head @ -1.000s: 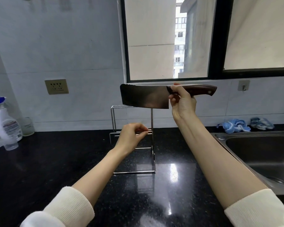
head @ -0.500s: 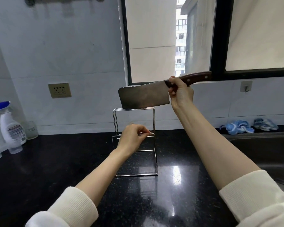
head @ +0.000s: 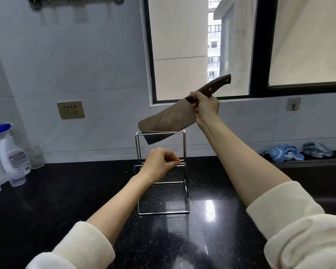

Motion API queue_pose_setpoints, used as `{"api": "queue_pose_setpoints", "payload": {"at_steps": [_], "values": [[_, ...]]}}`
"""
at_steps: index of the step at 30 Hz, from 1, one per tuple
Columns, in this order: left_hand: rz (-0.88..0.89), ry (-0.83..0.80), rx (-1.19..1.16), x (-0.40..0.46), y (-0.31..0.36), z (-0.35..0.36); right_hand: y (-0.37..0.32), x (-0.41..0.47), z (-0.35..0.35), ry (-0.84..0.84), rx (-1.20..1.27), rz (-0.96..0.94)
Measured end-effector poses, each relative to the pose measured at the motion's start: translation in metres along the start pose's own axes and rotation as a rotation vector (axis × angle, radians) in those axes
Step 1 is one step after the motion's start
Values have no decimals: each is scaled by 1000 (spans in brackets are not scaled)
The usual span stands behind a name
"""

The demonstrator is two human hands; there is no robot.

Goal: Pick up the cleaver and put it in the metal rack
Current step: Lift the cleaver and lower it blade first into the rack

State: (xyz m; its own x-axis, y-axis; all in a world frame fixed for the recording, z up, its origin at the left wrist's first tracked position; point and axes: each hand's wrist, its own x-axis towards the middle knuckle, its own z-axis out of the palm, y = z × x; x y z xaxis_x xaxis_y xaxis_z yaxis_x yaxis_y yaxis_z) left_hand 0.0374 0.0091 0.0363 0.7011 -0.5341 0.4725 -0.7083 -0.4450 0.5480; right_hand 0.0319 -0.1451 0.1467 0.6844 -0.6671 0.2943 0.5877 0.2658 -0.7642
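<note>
I am gripping the cleaver [head: 167, 121] handle in my right hand [head: 206, 107], blade corner entering the metal rack [head: 184, 152], which my left hand [head: 159, 164] is pinching.

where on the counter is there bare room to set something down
Bare black counter lies between the spray bottle and the metal rack, and in front of the rack toward the sleeves. It is crowded at the rack, where the left hand steadies it, and by the blue cloths.
</note>
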Motion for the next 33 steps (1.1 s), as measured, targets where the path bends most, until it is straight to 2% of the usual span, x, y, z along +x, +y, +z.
{"api": "queue_pose_setpoints", "payload": {"at_steps": [15,33], "values": [[-42,-34,-41,1,0,-2,56,-17,31,-358,-851,-166],[-67,-11,-53,2,-1,-1,61,-20,30,-421,-966,-107]]}}
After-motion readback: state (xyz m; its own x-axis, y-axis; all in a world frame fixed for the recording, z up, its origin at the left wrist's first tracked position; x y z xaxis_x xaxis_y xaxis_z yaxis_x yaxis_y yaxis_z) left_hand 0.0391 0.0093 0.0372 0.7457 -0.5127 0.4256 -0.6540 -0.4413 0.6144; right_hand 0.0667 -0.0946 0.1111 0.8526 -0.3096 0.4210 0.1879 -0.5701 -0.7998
